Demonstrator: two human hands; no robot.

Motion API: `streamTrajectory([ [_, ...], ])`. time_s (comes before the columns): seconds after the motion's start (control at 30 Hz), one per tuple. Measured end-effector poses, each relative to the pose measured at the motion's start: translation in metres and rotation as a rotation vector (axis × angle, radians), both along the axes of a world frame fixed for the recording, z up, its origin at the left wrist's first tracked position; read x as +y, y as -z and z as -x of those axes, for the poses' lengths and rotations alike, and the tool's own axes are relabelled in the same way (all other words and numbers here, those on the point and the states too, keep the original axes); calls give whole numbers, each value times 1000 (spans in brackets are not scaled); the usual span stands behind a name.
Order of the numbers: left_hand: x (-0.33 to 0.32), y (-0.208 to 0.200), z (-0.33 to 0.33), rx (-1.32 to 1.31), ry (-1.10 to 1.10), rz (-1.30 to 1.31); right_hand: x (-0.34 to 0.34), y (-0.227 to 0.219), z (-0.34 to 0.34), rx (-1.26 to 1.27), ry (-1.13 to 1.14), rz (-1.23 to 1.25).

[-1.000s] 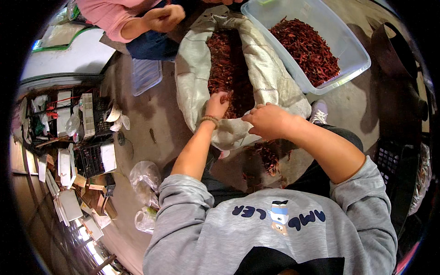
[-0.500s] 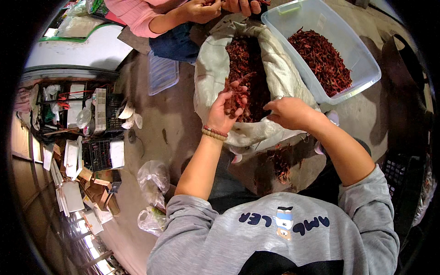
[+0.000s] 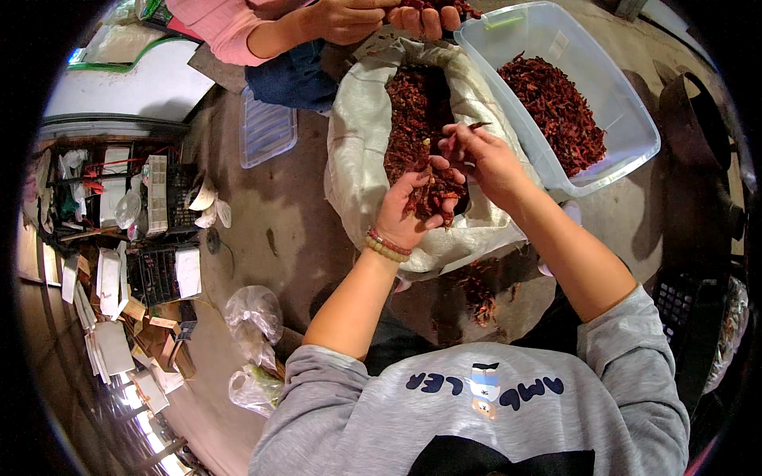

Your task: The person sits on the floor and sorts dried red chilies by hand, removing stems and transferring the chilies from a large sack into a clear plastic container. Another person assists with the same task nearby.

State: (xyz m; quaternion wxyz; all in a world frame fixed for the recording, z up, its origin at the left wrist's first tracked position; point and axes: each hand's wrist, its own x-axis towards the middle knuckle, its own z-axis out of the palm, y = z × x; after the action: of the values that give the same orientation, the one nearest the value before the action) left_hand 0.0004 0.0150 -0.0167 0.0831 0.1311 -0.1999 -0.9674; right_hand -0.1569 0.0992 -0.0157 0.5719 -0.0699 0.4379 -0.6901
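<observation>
Left hand (image 3: 401,210) cups one red dried clump (image 3: 429,197) over one sack (image 3: 349,147), long axis roughly 11:30 to 5:30. Clump lies at 8 o'clock from right hand (image 3: 494,165), fingers bent, one dark sliver (image 3: 479,124) showing there; can't tell if pinched. One tub (image 3: 607,87), 1–2 o'clock, right hand nearer. Loose pieces uncountable.

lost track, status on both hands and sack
Left hand cupping dried red pieces. Right hand pinching one. White sack open below; plastic tub alongside, not blocking.
</observation>
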Motion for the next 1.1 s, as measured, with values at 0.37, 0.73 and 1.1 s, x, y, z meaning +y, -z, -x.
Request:
streamTrajectory([
  [0.37,-10,-4,-8,4,-329,57,-5,16,1,-120,1,-135],
  [0.73,-5,-23,0,132,-361,22,3,11,-23,-206,-206,22],
  [1.1,-7,-21,-4,161,-350,-21,4,4,-19,-101,-184,26],
])
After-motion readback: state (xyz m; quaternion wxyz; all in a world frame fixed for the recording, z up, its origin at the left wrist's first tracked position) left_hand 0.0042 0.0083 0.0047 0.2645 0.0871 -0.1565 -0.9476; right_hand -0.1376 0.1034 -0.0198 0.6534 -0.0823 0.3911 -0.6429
